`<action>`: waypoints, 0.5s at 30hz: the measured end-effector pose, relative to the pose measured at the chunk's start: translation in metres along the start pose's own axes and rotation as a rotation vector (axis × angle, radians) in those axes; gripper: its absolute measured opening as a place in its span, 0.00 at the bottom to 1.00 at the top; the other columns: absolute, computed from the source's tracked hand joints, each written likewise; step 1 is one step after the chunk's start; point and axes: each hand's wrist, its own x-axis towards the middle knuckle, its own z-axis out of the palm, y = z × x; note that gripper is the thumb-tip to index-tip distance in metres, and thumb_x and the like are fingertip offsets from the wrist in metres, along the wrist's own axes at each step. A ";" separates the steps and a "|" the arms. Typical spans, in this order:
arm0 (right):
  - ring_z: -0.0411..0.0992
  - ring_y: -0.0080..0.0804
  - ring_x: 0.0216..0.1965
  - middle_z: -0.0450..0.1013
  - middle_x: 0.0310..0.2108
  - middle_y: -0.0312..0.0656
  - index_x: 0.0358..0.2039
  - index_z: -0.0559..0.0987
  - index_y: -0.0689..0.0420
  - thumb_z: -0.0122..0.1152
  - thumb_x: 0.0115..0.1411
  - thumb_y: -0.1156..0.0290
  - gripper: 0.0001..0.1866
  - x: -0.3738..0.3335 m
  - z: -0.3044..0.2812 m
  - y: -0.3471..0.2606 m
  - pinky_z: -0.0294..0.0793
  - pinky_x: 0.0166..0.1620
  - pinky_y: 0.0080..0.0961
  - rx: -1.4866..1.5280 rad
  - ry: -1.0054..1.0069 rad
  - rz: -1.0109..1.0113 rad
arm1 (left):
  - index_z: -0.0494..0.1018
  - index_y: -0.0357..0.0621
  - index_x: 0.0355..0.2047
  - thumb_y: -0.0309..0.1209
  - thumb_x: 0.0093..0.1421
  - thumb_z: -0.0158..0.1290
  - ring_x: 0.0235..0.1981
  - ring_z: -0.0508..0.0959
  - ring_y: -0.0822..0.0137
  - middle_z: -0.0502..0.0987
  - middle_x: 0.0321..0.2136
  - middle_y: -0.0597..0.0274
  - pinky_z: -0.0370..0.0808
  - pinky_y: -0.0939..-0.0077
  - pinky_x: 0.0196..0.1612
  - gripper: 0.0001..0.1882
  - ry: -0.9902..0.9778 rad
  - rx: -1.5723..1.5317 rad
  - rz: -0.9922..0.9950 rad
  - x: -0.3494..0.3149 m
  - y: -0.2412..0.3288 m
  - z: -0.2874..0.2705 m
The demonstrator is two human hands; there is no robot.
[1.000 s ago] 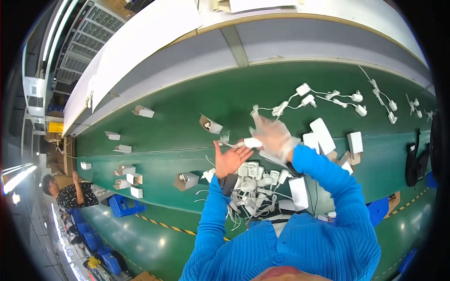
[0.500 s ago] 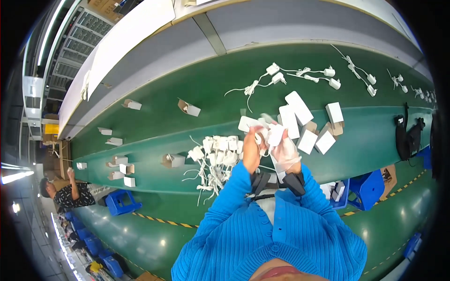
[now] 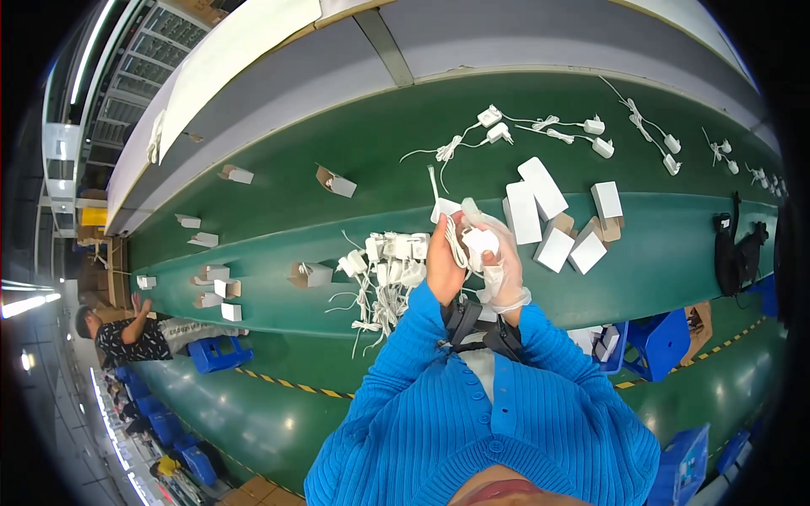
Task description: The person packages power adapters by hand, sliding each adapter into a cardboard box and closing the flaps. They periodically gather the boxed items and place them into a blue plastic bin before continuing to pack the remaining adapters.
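Just in front of my chest, my two hands are close together around a white power adapter (image 3: 481, 243) with a coiled white cable (image 3: 454, 243). My left hand (image 3: 443, 268) curls against the cable coil. My right hand (image 3: 504, 274), in a thin see-through glove, is closed about the adapter body. Beyond my left fingertips a white piece (image 3: 445, 208) sticks out, with a narrow strip pointing away; its kind is unclear. A heap of white adapters with cables (image 3: 392, 261) lies left of my hands. On the right are several white boxes (image 3: 523, 212), some with open flaps.
Pairs of adapters (image 3: 599, 135) lie along the far side of the green bench (image 3: 658, 287). Small open boxes (image 3: 314, 275) are scattered to the left. A black strap-like object (image 3: 738, 244) lies at right. Blue stools (image 3: 658, 341) stand below the bench; another person (image 3: 131, 337) works at far left.
The adapter and cable have been drawn nearer and turned, so the coil now shows between my hands. My right hand has shifted left and closed in. The far-left person's arms have moved.
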 end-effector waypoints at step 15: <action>0.66 0.37 0.48 0.67 0.47 0.48 0.54 0.63 0.62 0.43 0.58 0.38 0.39 -0.003 -0.028 0.014 0.62 0.52 0.28 0.133 -0.275 0.388 | 0.58 0.43 0.59 0.50 0.66 0.28 0.47 0.68 0.72 0.63 0.56 0.56 0.66 0.78 0.50 0.30 -0.131 0.478 0.288 0.011 -0.027 0.000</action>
